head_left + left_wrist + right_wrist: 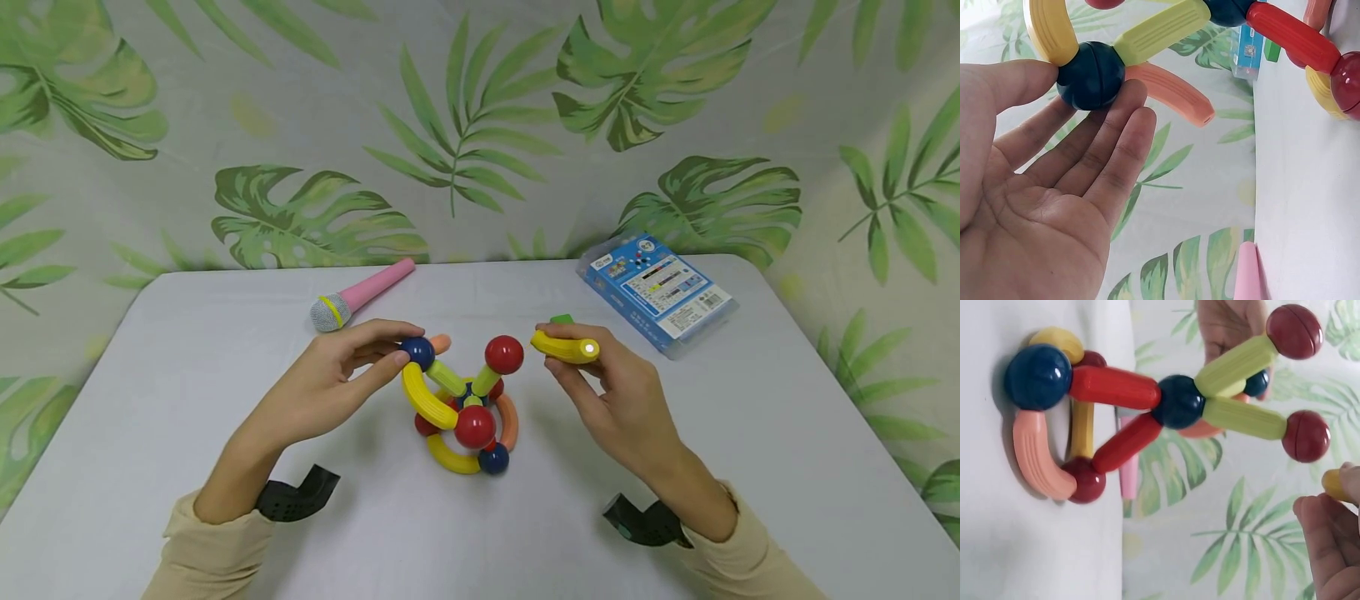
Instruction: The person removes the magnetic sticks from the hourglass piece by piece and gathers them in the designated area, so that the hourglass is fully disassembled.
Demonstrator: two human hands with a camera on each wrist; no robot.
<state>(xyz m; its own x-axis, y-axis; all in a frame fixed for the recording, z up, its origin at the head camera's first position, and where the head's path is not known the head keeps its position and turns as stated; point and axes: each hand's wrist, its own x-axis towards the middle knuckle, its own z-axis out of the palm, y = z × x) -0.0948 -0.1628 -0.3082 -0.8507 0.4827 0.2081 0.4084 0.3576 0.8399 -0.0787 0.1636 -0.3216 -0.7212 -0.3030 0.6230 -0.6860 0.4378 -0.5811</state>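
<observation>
A toy of coloured balls and rods stands mid-table, its ring-shaped base topped by a central dark blue ball (1179,401) with light green rods branching upward. My left hand (337,379) pinches the upper-left dark blue ball (417,353) between thumb and fingers. From that ball a yellow curved rod (426,402) runs to the front red ball (475,427), and an orange curved rod (1175,97) juts out with a free end. To the right, my right hand (618,396) pinches another yellow curved rod (564,347), apart from the rear red ball (504,355).
A pink toy microphone (367,293) lies behind the left hand. At the back right is a blue box in clear plastic (660,292). A small green piece (562,318) shows behind the right hand. Leaf-printed cloth (480,133) hangs behind the white table (187,333).
</observation>
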